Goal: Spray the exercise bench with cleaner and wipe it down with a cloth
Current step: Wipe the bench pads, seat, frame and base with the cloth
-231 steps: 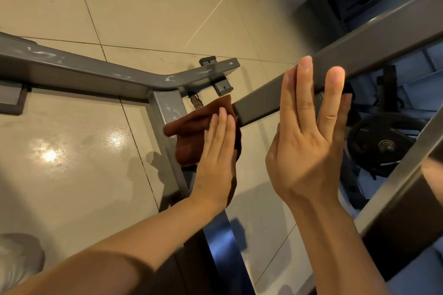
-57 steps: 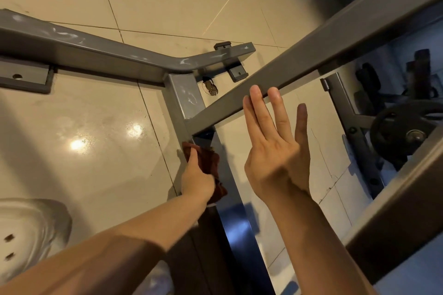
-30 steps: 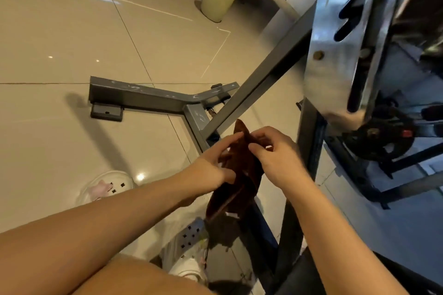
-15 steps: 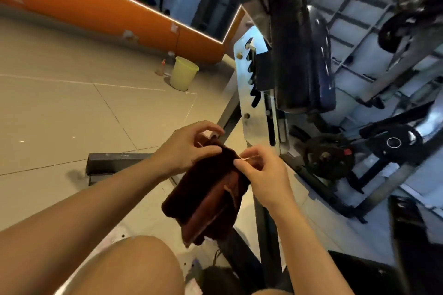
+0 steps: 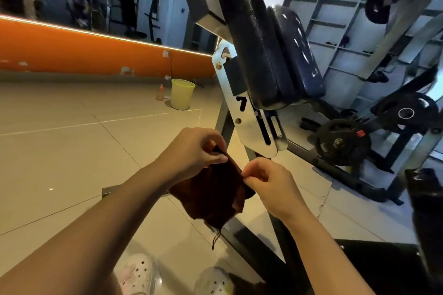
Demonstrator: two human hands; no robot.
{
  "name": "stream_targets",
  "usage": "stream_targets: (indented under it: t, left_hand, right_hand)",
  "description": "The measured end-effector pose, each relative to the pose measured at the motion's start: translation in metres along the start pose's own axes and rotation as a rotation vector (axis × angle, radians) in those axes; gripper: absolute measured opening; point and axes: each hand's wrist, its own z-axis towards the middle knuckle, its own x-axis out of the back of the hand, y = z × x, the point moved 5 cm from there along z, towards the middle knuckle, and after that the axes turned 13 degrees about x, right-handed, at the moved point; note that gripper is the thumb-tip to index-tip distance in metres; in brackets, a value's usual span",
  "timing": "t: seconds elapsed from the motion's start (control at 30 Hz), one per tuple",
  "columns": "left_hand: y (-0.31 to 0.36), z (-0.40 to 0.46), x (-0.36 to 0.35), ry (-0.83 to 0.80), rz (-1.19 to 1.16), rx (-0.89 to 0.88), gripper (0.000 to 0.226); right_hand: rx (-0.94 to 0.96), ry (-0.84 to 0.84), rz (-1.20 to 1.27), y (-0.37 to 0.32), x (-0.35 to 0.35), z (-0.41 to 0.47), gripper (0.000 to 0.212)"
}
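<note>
A dark brown cloth [image 5: 212, 193] hangs in the air in front of me, held by both hands. My left hand [image 5: 195, 149] pinches its upper left corner, and my right hand [image 5: 268, 181] pinches its right edge. Above them rises the bench's black padded backrest [image 5: 254, 43], tilted steeply, with a white notched adjustment plate [image 5: 249, 115] below it. The grey frame leg [image 5: 226, 124] slants down behind the hands. No spray bottle is in my hands.
A yellow bucket [image 5: 182, 93] and a small bottle [image 5: 160, 92] stand on the tiled floor by the orange wall. Weight plates [image 5: 341, 142] and dark frames fill the right side. My white shoes [image 5: 140, 275] show at the bottom.
I stopped wiping the low frame joint and took the cloth in both hands. The view has swung up from the floor to the backrest, and the cloth now hangs spread between my hands.
</note>
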Motion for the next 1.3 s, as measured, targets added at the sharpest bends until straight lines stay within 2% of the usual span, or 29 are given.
stream_targets:
  t: [0.13, 0.2, 0.3, 0.43, 0.57, 0.7, 0.8, 0.9, 1.03, 1.2, 1.3]
  left_hand:
    - [-0.009, 0.001, -0.016, -0.059, 0.018, 0.018, 0.018]
    - [-0.005, 0.002, -0.019, -0.048, 0.026, 0.004, 0.015]
    - [0.002, 0.003, -0.019, -0.005, 0.021, -0.023, 0.018]
    - [0.003, 0.000, -0.019, 0.011, 0.018, -0.039, 0.025]
    - [0.002, -0.003, -0.009, 0.072, -0.022, -0.023, 0.029]
    - [-0.005, -0.008, 0.003, 0.105, -0.007, 0.015, 0.029]
    - [-0.008, -0.011, 0.012, 0.121, -0.014, 0.057, 0.025]
    - [-0.009, -0.010, 0.021, 0.065, -0.017, 0.135, 0.019]
    - [-0.023, -0.003, 0.032, -0.018, -0.070, 0.230, 0.015]
    - [-0.071, 0.014, 0.038, 0.154, -0.226, 0.252, 0.020]
    - [-0.110, 0.028, 0.040, 0.226, -0.269, 0.298, 0.024]
  right_hand:
    - [-0.044, -0.053, -0.095, 0.012, 0.002, -0.004, 0.033]
    - [-0.061, -0.080, -0.086, 0.013, -0.001, -0.004, 0.029]
    - [-0.063, -0.058, -0.035, 0.009, -0.005, -0.003, 0.009]
    - [-0.056, 0.001, -0.150, 0.004, -0.007, 0.000, 0.024]
    - [0.023, 0.013, -0.258, -0.001, -0.010, 0.005, 0.009]
    - [0.065, 0.064, -0.274, -0.009, -0.010, 0.006, 0.007]
    - [0.122, 0.071, -0.328, -0.015, -0.014, 0.008, 0.017]
    - [0.166, 0.071, -0.315, -0.021, -0.017, 0.011, 0.020]
    - [0.214, 0.116, -0.289, -0.025, -0.023, 0.025, 0.010]
    - [0.279, 0.023, -0.395, -0.021, -0.052, 0.059, 0.009]
    - [0.226, -0.055, -0.406, -0.017, -0.077, 0.085, 0.025]
